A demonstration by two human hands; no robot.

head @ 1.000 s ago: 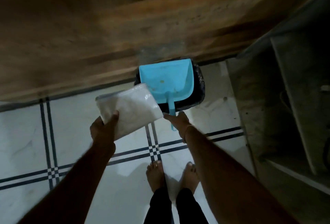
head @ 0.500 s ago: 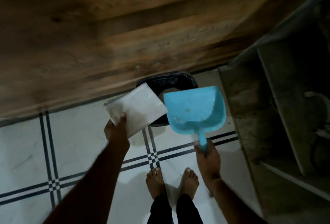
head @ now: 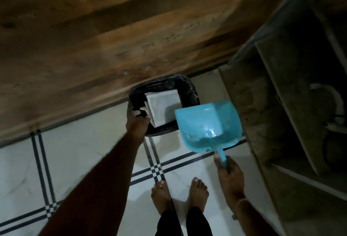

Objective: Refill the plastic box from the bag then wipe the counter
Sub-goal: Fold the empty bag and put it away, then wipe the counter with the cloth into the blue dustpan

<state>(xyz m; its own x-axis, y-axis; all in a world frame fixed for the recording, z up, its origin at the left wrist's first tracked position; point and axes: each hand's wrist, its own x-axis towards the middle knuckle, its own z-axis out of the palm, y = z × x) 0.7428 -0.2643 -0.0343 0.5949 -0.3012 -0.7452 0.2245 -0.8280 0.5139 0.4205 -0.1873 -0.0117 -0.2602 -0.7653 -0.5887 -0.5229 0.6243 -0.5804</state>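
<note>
My left hand (head: 138,124) grips a flat white plastic bag (head: 163,105) at its corner and holds it inside the mouth of a black-lined bin (head: 190,87) on the floor. A blue dustpan (head: 204,124) hangs to the right of the bin, with my right hand (head: 228,173) closed around its handle. A few crumbs lie in the pan. The plastic box and the counter top are out of sight.
A wooden cabinet front (head: 112,38) runs behind the bin. A stone shelf unit (head: 281,104) with a white pipe (head: 319,92) stands on the right. My bare feet (head: 180,192) stand on white floor tiles (head: 75,151) with dark stripes.
The dustpan has come off the bin top and swung to the right in my right hand. My left hand has pushed the white bag forward and down into the bin's mouth.
</note>
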